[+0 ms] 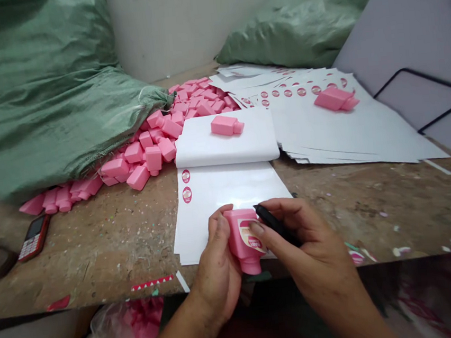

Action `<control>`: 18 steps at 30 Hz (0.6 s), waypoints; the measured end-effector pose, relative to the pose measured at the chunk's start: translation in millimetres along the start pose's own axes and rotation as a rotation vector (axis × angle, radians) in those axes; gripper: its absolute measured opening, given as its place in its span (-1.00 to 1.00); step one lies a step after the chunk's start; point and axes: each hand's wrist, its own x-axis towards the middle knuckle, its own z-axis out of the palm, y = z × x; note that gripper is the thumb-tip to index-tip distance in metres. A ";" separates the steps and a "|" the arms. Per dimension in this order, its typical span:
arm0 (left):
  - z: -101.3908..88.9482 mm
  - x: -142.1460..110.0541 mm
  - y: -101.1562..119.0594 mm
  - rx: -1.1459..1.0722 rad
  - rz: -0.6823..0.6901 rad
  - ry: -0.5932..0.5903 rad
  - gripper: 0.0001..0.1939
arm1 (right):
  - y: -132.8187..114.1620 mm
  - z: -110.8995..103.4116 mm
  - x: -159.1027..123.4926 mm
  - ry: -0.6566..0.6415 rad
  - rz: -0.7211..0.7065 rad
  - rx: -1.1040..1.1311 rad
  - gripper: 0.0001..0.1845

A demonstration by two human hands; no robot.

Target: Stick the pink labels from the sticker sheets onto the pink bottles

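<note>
My left hand (221, 270) is closed around a pink plastic bottle (237, 247), held neck down near the table's front edge. An oval label (251, 235) with a red and cream print lies on the bottle's face. In my right hand (312, 245) is a black pen-like tool (274, 224), its dark tip pointing up and left; the thumb presses on the label. Beneath the hands lies a label sheet (227, 190) with two round labels at its left edge. Its upper part is folded back, and another pink bottle (224, 126) rests there.
A heap of pink bottles (152, 157) spills from a green sack (54, 127) at the left. Stacked label sheets (349, 130) bear one pink bottle (336, 99) on the right. A red phone (35, 238) lies left, and a black wire frame (436, 77) stands right.
</note>
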 end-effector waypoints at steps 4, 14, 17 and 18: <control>-0.8 -0.4 0.3 0.048 0.023 -0.010 -0.72 | 2.8 0.0 0.2 -0.005 -0.003 -0.014 -0.84; -1.1 -4.9 4.0 0.123 -0.004 -0.051 -0.67 | 5.2 1.3 -1.7 -0.034 -0.048 -0.138 -0.86; -1.7 -8.4 6.8 0.151 -0.034 -0.053 -0.55 | 4.8 0.5 -4.0 -0.021 -0.099 -0.248 -0.85; -2.1 -9.1 7.5 0.162 -0.035 -0.054 -0.53 | 4.8 0.6 -4.4 -0.011 -0.127 -0.293 -0.84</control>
